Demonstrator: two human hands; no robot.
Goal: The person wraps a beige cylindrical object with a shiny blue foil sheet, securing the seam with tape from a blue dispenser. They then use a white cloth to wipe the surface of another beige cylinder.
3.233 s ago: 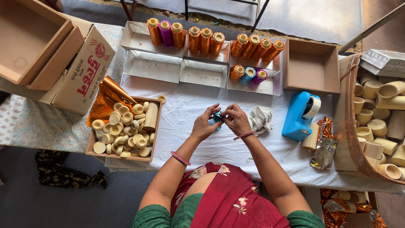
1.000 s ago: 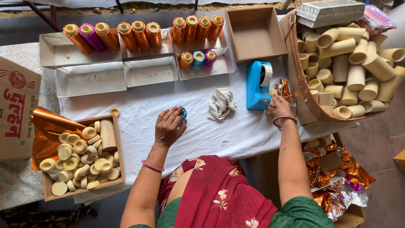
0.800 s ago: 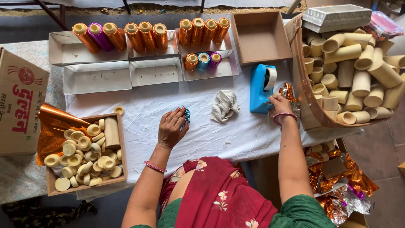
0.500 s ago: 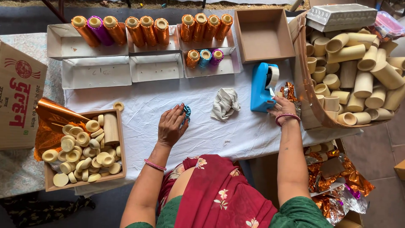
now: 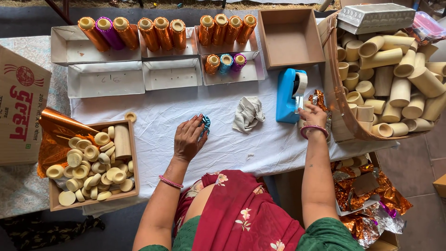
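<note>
Since half a second ago almost nothing has shifted: both hands rest where they were, and the view has only drifted slightly. Left hand [image 5: 188, 139] lies palm down on the white cloth-covered table [image 5: 218, 148], fingers together and curled over a small blue foil-wrapped roll [image 5: 205, 124], which peeks out at about 1 o'clock from the fingertips, touching them. Its shiny, crinkled blue wrap is mostly hidden by the fingers. Right hand [image 5: 313, 115] reaches out at 3 o'clock from the roll, well apart from it, its fingers pinched together at the front of a bright blue plastic tape dispenser [image 5: 289, 95]; whether they grip tape cannot be told. Between the hands lies a crumpled pale grey cloth [image 5: 247, 113]. At 12 o'clock, shallow white card trays [image 5: 107, 79] hold rows of orange, purple and blue foil-wrapped tubes [image 5: 158, 33]. An empty brown cardboard box [image 5: 290, 39] sits at 1 o'clock. At 9 o'clock, a wooden crate of bare cream-coloured spools [image 5: 90, 162] stands beside a sheet of orange foil [image 5: 60, 130] and, farther left, a flat brown carton with red print [image 5: 21, 116]. At 3 o'clock, a woven basket [image 5: 339, 116] is heaped with bare cardboard tubes [image 5: 395, 79].
</note>
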